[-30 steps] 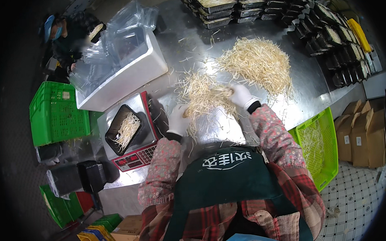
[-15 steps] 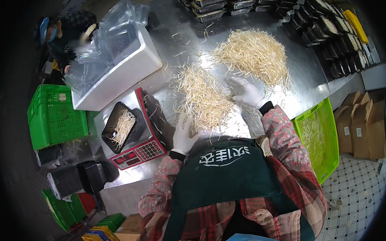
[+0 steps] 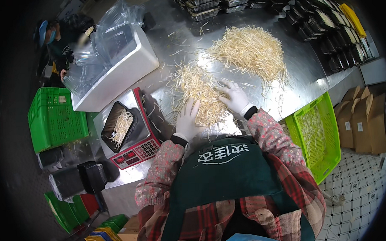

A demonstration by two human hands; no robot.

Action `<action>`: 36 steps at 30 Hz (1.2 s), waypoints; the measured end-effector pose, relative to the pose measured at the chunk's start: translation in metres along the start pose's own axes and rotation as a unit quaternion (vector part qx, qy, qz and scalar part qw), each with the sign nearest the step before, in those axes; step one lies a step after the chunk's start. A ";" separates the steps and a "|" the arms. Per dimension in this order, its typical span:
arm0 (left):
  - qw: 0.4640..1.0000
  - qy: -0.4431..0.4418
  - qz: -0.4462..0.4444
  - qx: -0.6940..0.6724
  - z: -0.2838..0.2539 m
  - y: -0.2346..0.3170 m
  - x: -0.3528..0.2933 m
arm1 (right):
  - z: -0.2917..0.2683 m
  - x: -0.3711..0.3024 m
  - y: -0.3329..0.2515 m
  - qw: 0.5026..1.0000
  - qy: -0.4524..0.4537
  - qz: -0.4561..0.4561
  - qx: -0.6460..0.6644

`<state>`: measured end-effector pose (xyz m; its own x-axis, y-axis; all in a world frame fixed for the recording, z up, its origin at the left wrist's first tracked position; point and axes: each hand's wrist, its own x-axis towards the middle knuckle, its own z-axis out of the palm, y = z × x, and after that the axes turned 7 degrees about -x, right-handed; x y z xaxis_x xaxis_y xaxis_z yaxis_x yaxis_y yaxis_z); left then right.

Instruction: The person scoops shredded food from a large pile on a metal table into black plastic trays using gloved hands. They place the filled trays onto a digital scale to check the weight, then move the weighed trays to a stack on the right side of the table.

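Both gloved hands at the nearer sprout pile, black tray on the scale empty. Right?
No, the black tray on the scale isn't empty: the head view shows sprouts in it. The rest holds: left hand and right hand are at the nearer sprout pile.

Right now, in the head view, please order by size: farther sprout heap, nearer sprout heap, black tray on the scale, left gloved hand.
Largest to smallest, as they look:
1. Farther sprout heap
2. Nearer sprout heap
3. Black tray
4. Left gloved hand

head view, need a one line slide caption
White-gloved left hand and right hand at the nearer sprout pile, right of a scale bearing a black tray.
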<state>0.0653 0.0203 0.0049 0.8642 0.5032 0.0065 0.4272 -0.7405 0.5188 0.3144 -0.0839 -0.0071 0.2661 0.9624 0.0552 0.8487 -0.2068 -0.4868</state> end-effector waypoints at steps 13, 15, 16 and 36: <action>0.998 -0.005 0.037 0.050 0.032 -0.011 -0.015 | 0.016 0.003 0.019 1.000 0.000 -0.005 -0.009; 0.998 -0.008 0.027 0.047 0.035 -0.011 -0.017 | 0.018 0.012 0.012 1.000 0.005 -0.017 -0.008; 0.999 -0.009 0.024 0.048 0.035 -0.010 -0.017 | 0.023 0.016 0.009 0.999 0.002 -0.030 -0.014; 0.999 0.029 0.010 0.011 0.047 -0.014 -0.028 | 0.034 0.019 0.016 0.982 0.011 0.032 0.188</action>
<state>0.0473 -0.0043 -0.0423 0.8563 0.5121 0.0670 0.4155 -0.7601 0.4996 0.3179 -0.0628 -0.0437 0.3260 0.9449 0.0306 0.6023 -0.1826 -0.7771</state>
